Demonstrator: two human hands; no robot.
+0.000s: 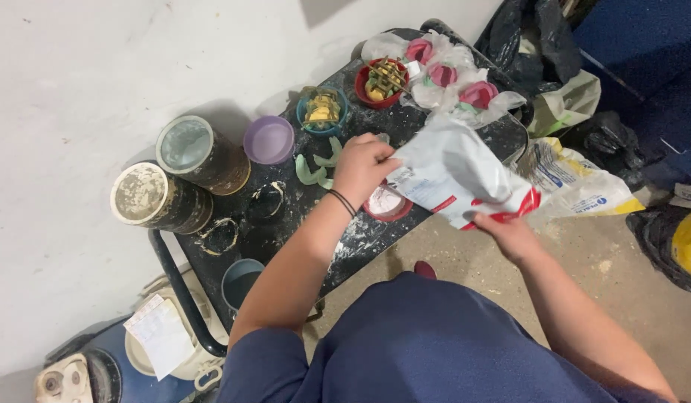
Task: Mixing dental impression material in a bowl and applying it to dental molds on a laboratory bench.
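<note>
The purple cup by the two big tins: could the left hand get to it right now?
Probably not at once: the left hand grips the white bag. The purple cup stands uncovered nearby.

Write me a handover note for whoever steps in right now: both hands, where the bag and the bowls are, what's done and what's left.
Left hand: pinching the open top corner of the white and red bag, directly above the small red bowl.
Right hand: gripping the bag's lower end, tilting its mouth down toward that bowl.
Things: the bowl sits on the dark spattered table and already holds white powder. The empty purple bowl and two powder-crusted cans stand to the left.
Done: some powder is in the bowl.
Left: whether powder is flowing now cannot be told; the bag is not yet set down.
</note>
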